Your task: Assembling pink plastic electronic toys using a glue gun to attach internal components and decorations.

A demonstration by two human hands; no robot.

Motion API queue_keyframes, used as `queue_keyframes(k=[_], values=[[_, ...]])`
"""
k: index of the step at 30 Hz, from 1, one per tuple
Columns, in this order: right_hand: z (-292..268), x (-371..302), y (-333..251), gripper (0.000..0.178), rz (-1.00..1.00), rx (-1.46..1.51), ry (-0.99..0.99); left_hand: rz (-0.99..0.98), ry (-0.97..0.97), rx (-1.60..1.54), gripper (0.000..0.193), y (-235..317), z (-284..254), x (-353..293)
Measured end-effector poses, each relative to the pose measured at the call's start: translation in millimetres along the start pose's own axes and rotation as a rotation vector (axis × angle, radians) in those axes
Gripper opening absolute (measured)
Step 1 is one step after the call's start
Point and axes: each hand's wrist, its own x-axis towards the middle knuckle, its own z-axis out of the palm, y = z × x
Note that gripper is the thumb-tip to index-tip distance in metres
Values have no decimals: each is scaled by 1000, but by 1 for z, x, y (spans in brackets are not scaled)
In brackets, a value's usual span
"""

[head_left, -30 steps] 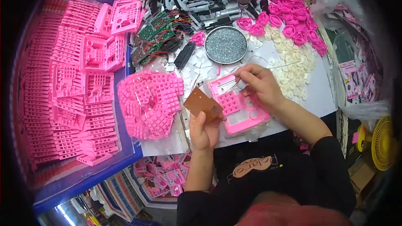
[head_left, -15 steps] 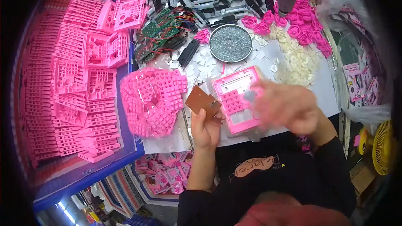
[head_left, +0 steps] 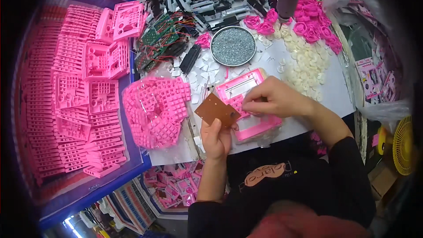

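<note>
**Two hands busy at one pink frame**

One pink frame point(head_left: 246, 105) lies flat on the counter point(head_left: 335, 88), right in front of the person. The right hand point(head_left: 275, 101) rests on top of the frame, its fingers pinched close together; I cannot tell if they hold something tiny. Half a second ago this hand was a blur lower down on the frame. The left hand point(head_left: 216, 139) is just left of the frame and holds one brown board point(head_left: 217, 110) up by its lower edge, tilted. The board covers the frame's left corner, as it did before.

Behind the frame sits one round tin point(head_left: 233, 45) full of grey bits. Right of the frame is a heap of small white pieces point(head_left: 308, 64). Left of the frame lies a clear bag of pink key pads point(head_left: 154, 110). Further left, one blue tray point(head_left: 132, 167) holds too many pink parts to count.
</note>
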Motion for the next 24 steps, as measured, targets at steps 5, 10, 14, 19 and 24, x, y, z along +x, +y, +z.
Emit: queue_keyframes(k=[5, 10, 14, 19, 24], values=[[16, 12, 2, 15, -186, -381, 114, 20, -173, -20, 51, 0, -8, 1], [29, 22, 25, 29, -111, -110, -118, -20, -321, -96, 50, 4, -8, 5], [-4, -18, -3, 53, 257, 277, -316, 43, -235, -87, 44, 25, -24, -2], [-63, -115, 3, 49, 419, 460, -554, 121, -136, 470, 29, 50, -19, -16], [-75, -153, -19, 65, 361, -592, -212, 8, -174, 485, 27, 47, -14, -33]])
